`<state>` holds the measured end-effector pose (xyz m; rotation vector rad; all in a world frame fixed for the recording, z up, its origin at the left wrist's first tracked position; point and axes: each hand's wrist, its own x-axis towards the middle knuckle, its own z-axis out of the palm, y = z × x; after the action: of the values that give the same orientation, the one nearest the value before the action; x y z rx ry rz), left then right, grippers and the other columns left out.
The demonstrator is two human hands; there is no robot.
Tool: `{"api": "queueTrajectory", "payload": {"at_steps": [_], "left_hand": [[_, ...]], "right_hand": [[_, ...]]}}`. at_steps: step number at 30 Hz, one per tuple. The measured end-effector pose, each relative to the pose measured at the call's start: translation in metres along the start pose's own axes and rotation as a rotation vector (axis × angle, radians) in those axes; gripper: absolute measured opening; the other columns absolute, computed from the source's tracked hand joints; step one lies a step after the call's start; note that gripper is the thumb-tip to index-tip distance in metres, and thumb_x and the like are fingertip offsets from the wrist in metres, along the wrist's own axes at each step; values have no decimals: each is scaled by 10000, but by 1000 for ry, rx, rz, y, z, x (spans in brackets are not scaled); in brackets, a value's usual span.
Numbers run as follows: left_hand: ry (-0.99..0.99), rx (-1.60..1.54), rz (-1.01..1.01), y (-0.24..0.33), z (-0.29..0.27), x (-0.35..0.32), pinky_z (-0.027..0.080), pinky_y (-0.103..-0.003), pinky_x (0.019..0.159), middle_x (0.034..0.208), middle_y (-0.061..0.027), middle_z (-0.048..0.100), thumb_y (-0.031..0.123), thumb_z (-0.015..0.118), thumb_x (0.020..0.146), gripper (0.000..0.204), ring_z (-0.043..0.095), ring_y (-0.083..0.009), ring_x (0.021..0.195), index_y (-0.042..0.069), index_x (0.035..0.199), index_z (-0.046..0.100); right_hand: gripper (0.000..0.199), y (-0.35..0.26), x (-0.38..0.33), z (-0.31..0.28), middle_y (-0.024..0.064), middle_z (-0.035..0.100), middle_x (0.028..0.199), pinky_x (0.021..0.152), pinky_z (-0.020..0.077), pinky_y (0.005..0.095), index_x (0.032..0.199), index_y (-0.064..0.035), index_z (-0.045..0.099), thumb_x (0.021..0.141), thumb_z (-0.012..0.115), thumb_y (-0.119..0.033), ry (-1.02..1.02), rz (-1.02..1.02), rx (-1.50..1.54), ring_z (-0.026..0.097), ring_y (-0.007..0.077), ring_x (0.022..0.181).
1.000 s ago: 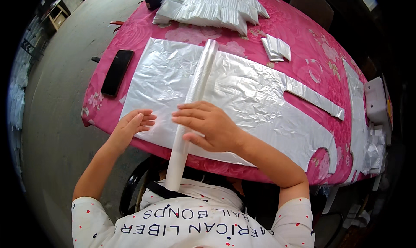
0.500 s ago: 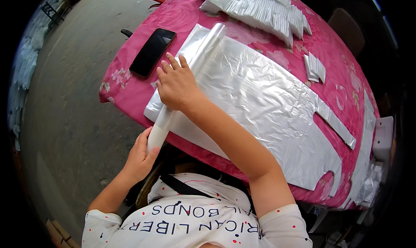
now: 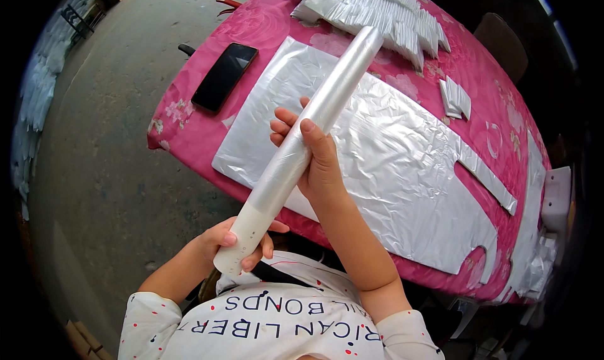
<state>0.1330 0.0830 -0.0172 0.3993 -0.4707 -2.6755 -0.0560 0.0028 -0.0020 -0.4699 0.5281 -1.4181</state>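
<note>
Translucent plastic film, wound smooth and glossy: one long roll (image 3: 283,168), slanting over the table (image 3: 264,17) between my hands. Left hand (image 3: 217,239): partly curled, thumb and parted fingers cupping the roll's matte white end (image 3: 248,225). Right hand (image 3: 321,165): half closed around the middle, thumb on top, fingertips showing past the far side. Hazard, as I judge it: slick film in so light a hold could slide or twist, and the outer layer could slacken. Far end: long and unsupported; a dip might knock the fanned white packets (image 3: 409,23), contact unclear to me. Beneath: silvery sheet (image 3: 377,177), thin, crinkled, strap-like at its right end; a dropped roll could crease or shift it. Leftward: phone (image 3: 224,77), flat, black, glassy. Rightward: small folded packets (image 3: 456,98). Under all: pink floral cloth (image 3: 192,136).
</note>
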Motion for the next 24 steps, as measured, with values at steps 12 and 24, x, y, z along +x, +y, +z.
{"api": "queueTrajectory", "payload": {"at_steps": [12,24], "left_hand": [[-184,-31,-260,-26,10,53,497,-276,573,802,-72,564,295,745,652,513,569,-130,630,-5,1001,518],[361,631,-239,-28,2,65,489,-265,590,802,-76,585,521,518,834,594,566,-126,603,11,1136,475]], "right_hand": [[675,-47,-48,-29,93,566,898,756,486,322,1265,14,282,754,686,-163,-34,-74,2,586,170,814],[607,-17,-74,-58,133,573,986,788,488,330,1226,35,354,777,696,-188,264,93,-318,599,217,916]]}}
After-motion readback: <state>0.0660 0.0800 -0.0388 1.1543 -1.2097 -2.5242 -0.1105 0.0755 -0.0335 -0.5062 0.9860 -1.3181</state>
